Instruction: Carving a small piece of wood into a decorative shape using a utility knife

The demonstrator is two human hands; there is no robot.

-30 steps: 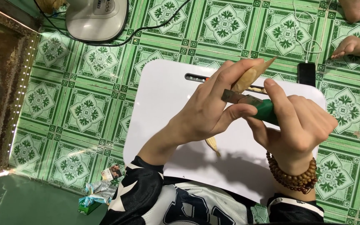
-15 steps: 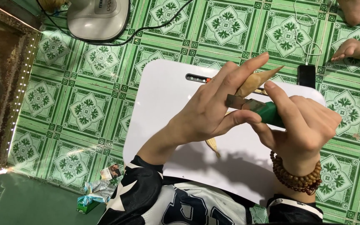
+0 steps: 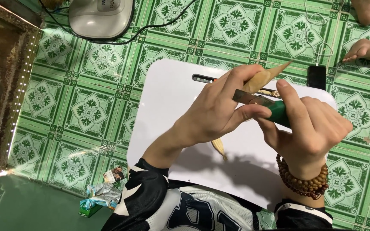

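- Head view: the left hand is closed around a pale wooden piece, with the fingers wrapped over its lower part; the pointed end sticks out up and to the right, past the fingertips.
- The right hand grips a knife with a green handle. Its metal blade points to the left and lies against the wood, just under the left thumb.
- The long axis of the wooden piece runs from lower left to upper right, and the blade crosses it at a slant. Both hands touch each other here, so neither one is clearly nearer to the wood.
- All this is held above a white board that lies on the green patterned floor tiles.
- A thin pale sliver, perhaps a wood shaving, rests on the board under the left wrist.
- A bead bracelet sits on the right wrist.
- A dark phone lies beside the far edge of the board, and another person's hand rests on the tiles near it.
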